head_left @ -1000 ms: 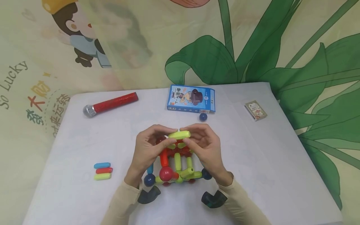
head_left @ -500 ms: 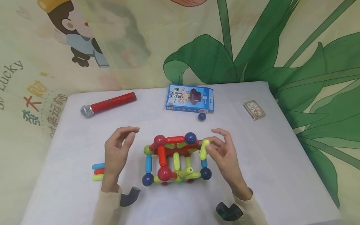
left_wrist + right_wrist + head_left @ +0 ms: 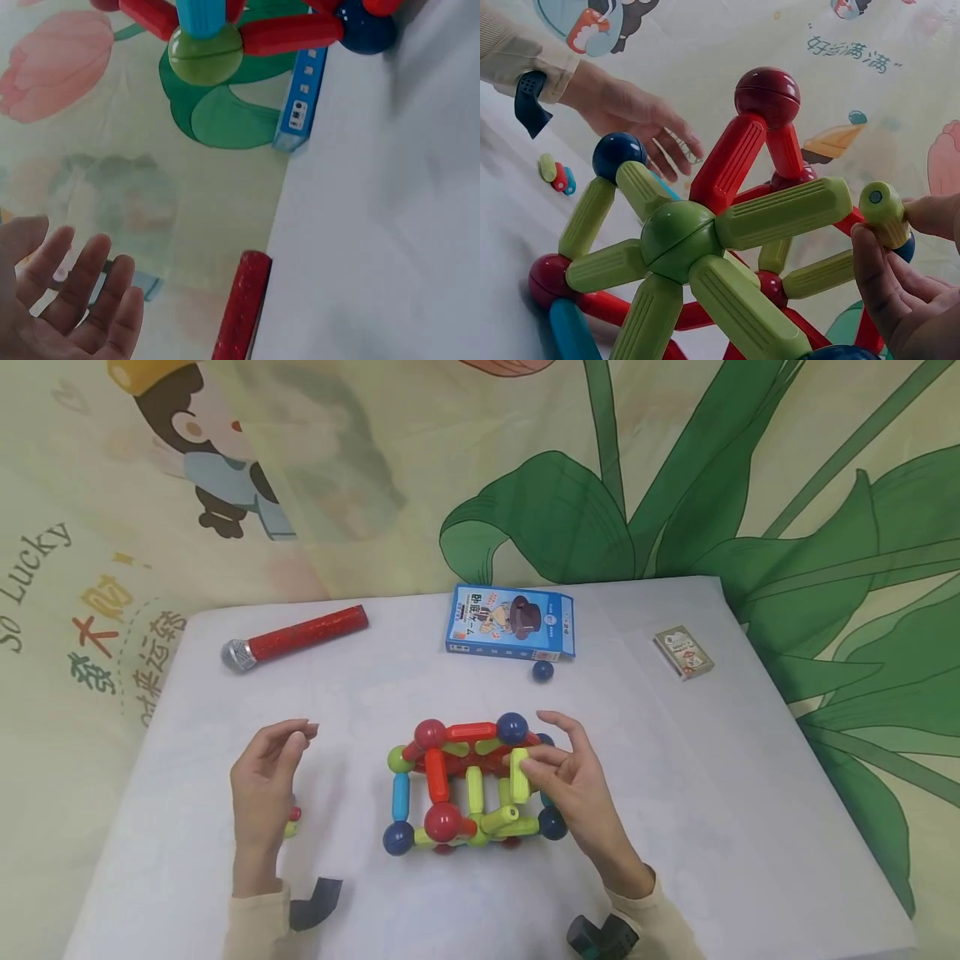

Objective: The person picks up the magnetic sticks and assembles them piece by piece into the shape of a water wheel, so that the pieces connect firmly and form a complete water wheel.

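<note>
A frame of magnetic rods and balls stands mid-table, with a red ball at its front and a green ball large in the right wrist view. At its right side my right hand pinches a loose yellow-green magnetic rod between thumb and fingers, held upright over the frame. Its metal tip shows in the right wrist view, close to a yellow-green rod that juts from the green ball. My left hand hovers left of the frame, fingers loosely bent and holding nothing. It partly hides a few spare rods.
Toward the back lie a red microphone, a blue card box and a small card pack on the right. A loose dark blue ball sits just in front of the blue box. A patterned cloth hangs behind.
Both hands were holding the yellow-green rod above the frame. The left hand has let go and moved left. My right hand kept the rod, swung right, then came slightly left, turning it upright.
</note>
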The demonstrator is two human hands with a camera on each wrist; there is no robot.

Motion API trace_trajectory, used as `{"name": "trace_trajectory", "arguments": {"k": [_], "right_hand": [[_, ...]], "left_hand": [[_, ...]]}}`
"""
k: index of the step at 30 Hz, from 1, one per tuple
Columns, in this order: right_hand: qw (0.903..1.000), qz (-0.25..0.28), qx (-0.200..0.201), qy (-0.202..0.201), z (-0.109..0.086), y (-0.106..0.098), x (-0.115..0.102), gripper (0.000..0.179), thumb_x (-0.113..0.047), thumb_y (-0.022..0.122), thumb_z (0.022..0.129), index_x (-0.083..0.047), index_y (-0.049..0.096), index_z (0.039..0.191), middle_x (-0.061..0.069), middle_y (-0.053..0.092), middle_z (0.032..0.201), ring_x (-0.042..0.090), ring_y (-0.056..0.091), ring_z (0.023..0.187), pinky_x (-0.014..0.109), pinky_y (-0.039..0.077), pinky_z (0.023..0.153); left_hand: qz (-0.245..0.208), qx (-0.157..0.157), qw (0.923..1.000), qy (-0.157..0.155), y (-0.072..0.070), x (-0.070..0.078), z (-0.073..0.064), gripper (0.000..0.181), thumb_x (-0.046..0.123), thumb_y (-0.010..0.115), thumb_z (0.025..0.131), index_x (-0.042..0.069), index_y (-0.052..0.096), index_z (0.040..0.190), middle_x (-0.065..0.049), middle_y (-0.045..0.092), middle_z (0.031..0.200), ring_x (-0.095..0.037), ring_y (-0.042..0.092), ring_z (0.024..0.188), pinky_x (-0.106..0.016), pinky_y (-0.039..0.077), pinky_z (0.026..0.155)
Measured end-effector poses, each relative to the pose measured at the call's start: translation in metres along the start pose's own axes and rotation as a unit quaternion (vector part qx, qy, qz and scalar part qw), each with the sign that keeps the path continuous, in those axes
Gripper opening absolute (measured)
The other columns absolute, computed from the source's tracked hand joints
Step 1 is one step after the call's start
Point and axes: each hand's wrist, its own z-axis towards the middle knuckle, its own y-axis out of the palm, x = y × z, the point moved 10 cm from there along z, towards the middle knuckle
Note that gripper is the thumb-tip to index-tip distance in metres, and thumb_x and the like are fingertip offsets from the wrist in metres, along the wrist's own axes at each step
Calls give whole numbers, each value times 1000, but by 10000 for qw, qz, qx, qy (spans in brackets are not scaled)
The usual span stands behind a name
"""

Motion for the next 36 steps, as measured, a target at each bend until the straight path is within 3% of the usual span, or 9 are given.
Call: {"name": "trace_trajectory", "arguments": {"k": [6,9,12,18,23,26,28,31,36], "right_hand": [[9999,-12,88,124,6,-2,4,59,-10,60,94,-14,30,144,6,70,99,18,66,82,23,54,75],[9998,-32,139,158,6,-3,5,56,-13,59,95,-15,31,144,4,70,94,19,65,74,25,55,72],[9997,-114,187,130,5,-6,5,51,-15,55,97,-14,32,143,3,70,91,20,65,67,28,57,69],[9997,-99,198,-138,3,-17,2,43,-11,46,101,-8,32,141,1,70,92,18,63,62,29,57,61],[9986,-93,296,-421,2,-29,1,41,-10,44,101,-2,31,140,3,71,94,18,64,63,28,58,62],[9935,-510,701,-738,11,-44,4,39,-12,48,100,1,38,136,9,69,94,18,65,68,27,57,62],[9827,-1153,1080,-965,25,-57,8,37,-12,53,98,0,45,132,11,68,98,18,65,75,25,57,65],[9533,-2468,1374,-1070,59,-69,20,37,-11,58,95,-4,50,129,12,64,111,21,64,94,30,56,77],[8961,-4324,652,-759,110,-59,48,46,-10,59,93,-10,47,138,11,52,137,30,49,125,47,47,98]], "left_hand": [[722,76,9958,-550,-21,-22,-8,26,9,59,95,0,61,119,14,67,102,-1,62,100,-10,45,89],[1384,-16,9868,-845,-36,-37,-15,28,16,59,96,7,61,122,11,66,106,5,57,101,-8,42,88],[2212,-272,9685,-1111,-51,-54,-24,32,20,59,96,10,58,126,0,65,114,9,51,102,-7,39,84],[2806,-1289,9362,-1680,-61,-87,-41,44,30,59,95,9,50,133,-17,56,130,-30,50,118,-44,42,96],[2834,-1493,9334,-1617,-60,-89,-42,41,30,58,96,9,53,131,-18,60,124,-35,51,113,-42,40,88],[2834,-1463,9341,-1603,-59,-88,-41,40,32,57,96,8,54,129,-19,60,123,-36,52,113,-44,40,88],[2822,-1410,9344,-1656,-60,-89,-41,41,33,56,97,7,54,128,-21,60,122,-38,52,112,-47,40,87],[2891,-1322,9333,-1672,-60,-90,-40,41,34,57,96,8,55,127,-20,62,119,-27,53,109,-39,39,86],[2954,-1283,9347,-1507,-57,-88,-37,40,33,60,95,8,57,125,-18,64,117,-7,48,101,-30,38,83]]}}
